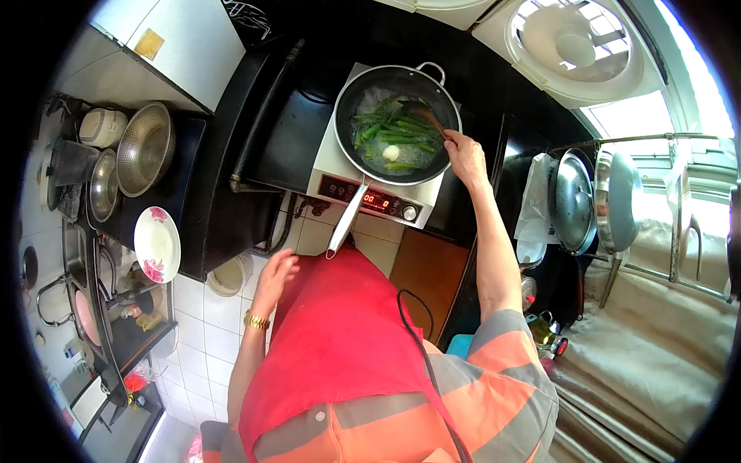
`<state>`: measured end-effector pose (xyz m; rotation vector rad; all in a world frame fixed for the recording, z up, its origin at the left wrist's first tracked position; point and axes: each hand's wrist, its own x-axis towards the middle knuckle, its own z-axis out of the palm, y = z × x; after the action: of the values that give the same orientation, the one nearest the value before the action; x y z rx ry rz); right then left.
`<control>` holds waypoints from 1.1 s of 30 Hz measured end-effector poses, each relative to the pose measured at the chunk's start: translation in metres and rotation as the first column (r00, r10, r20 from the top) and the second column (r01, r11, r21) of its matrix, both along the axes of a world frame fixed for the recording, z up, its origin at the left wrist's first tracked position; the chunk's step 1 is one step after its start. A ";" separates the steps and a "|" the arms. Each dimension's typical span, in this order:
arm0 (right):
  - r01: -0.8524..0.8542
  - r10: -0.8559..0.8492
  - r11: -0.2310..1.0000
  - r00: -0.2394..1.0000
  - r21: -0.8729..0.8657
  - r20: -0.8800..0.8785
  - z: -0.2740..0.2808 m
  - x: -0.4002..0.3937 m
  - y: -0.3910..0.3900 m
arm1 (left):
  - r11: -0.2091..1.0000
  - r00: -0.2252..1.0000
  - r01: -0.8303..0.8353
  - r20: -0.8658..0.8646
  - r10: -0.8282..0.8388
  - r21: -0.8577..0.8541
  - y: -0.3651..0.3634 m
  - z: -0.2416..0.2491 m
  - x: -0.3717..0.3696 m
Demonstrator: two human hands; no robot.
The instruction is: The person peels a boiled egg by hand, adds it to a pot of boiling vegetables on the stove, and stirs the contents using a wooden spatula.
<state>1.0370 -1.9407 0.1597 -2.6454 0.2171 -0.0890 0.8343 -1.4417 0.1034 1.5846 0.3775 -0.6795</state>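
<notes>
A dark pan (351,99) with a long metal handle sits on a white induction cooker (330,162). Inside it lie green vegetable stalks (395,131) and a pale round piece (392,153) in liquid. My right hand (465,154) is at the pan's right rim, shut on a wooden spatula (429,116) whose end rests among the greens. My left hand (275,279) hangs low by my red apron, fingers apart, holding nothing; a gold bracelet is on that wrist.
A flowered white plate (157,245), a metal colander (145,149) and metal bowls stand on the black counter at left. Pot lids (575,202) hang at right. A fan (575,42) is set in the window. The cooker display glows red.
</notes>
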 end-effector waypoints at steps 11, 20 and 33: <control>-0.225 0.225 0.974 0.972 -0.005 0.062 0.034 -0.031 0.048 | 0.928 0.961 0.268 0.004 -0.277 -0.260 -0.099 0.009 0.078; -0.222 0.219 0.959 0.975 -0.175 -0.040 0.033 -0.035 0.048 | 0.938 0.978 0.181 -0.044 -0.203 -0.297 -0.093 0.020 0.058; -0.152 0.152 0.988 0.988 -0.004 -0.022 0.058 -0.059 0.037 | 0.998 0.991 -0.053 -0.123 0.055 0.023 0.032 -0.040 -0.033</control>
<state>0.9775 -1.9037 0.2182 -2.6597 0.0220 -0.0106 0.8011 -1.4101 0.0636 1.5496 0.5185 -0.7365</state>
